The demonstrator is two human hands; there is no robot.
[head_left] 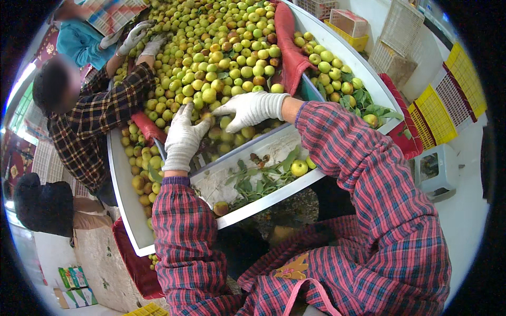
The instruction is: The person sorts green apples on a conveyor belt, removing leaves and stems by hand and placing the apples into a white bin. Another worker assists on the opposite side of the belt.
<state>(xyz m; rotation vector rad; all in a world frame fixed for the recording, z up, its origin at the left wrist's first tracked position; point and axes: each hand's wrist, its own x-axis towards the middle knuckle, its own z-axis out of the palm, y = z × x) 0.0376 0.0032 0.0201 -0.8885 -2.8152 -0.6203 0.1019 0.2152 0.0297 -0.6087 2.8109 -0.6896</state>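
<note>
Small round green-yellow fruits (209,95) fill a wide white-edged sorting table in front of me. My left hand (183,138), in a white knit glove, rests at the near edge of the pile with thumb and fingers apart. From the right, my right hand (252,111), gloved alike, reaches over the fruits with fingers stretched toward the left one. A brownish fruit lies between the two hands, and a green fruit shows beneath my right thumb. No fruit is visibly gripped, though my fingertips partly hide the fruits under them.
A near trough (216,185) holds leaves and a few fruits. Side channels with fruits run left and right, beside red cloth padding (291,50). At left, a co-worker in a plaid shirt (87,124) reaches into the pile; another wears blue. Yellow crates (436,113) stand right.
</note>
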